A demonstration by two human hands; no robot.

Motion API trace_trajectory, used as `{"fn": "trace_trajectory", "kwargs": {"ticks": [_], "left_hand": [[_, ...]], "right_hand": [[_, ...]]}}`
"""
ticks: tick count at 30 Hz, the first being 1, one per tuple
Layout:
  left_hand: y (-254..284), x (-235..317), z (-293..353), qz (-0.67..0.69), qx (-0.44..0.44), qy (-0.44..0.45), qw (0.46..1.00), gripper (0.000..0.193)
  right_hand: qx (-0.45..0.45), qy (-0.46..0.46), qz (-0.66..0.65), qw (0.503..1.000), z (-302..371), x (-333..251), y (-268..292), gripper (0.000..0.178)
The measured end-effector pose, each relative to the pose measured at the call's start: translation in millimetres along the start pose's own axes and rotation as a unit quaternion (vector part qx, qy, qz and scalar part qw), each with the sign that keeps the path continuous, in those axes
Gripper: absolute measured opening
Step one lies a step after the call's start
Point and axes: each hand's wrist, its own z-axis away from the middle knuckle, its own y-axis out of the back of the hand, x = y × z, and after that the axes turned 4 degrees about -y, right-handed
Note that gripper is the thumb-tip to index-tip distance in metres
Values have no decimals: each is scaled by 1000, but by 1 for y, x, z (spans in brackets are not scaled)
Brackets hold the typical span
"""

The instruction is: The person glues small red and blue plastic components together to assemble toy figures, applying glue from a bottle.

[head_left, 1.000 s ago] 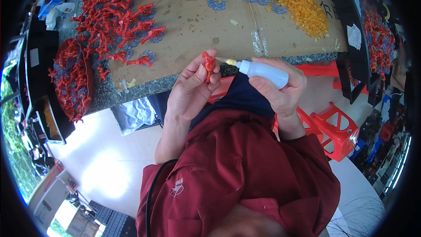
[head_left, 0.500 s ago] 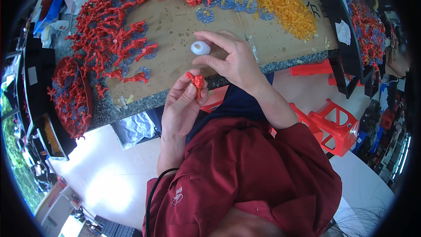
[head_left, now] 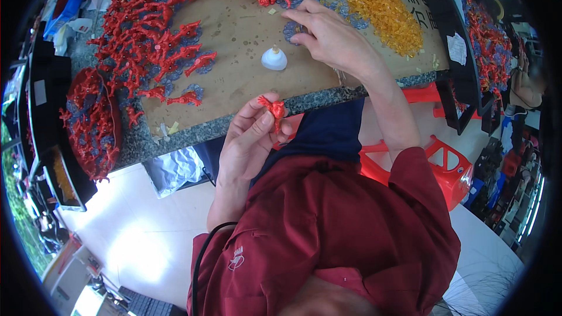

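My left hand (head_left: 249, 140) pinches a small red coral-shaped plastic piece (head_left: 274, 109) just in front of the table's stone edge (head_left: 234, 129). My right hand (head_left: 328, 35) reaches over the brown cardboard sheet (head_left: 246, 41) and its fingertips touch a blue translucent disc (head_left: 293, 28) at the edge of the blue pile. A small white glue bottle (head_left: 274, 58) stands upright on the cardboard, free of both hands, left of my right hand.
Several red coral pieces on blue discs (head_left: 158, 52) spread over the cardboard's left and back. A heap of yellow pieces (head_left: 389, 11) lies at right. Black trays (head_left: 88, 123) of red pieces sit left and right (head_left: 474, 41). A red stool (head_left: 451, 164) stands beneath.
My right hand set the white glue bottle down on the cardboard and moved to the blue discs. My left hand lowered slightly, still holding the red piece.
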Motion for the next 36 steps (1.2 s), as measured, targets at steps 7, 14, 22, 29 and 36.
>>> {"fn": "trace_trajectory", "kwargs": {"ticks": [7,14,22,29,36], "left_hand": [[-3,-9,-8,14,-41,-5,999,20],[-18,-24,-22,61,-54,26,996,20],[-11,-34,-20,43,-74,19,996,20],[-7,-35,-21,-6,-96,-85,992,20],[0,-38,-22,-145,-74,-205,965,18]], "right_hand": [[-38,-149,-243,958,36,-11,24,32],[54,-74,-402,911,86,-25,3,30],[-84,-148,-559,812,102,-18,3,31],[-35,-160,-764,624,113,-12,-15,22],[3,-154,-845,512,118,-23,-33,14]]}}
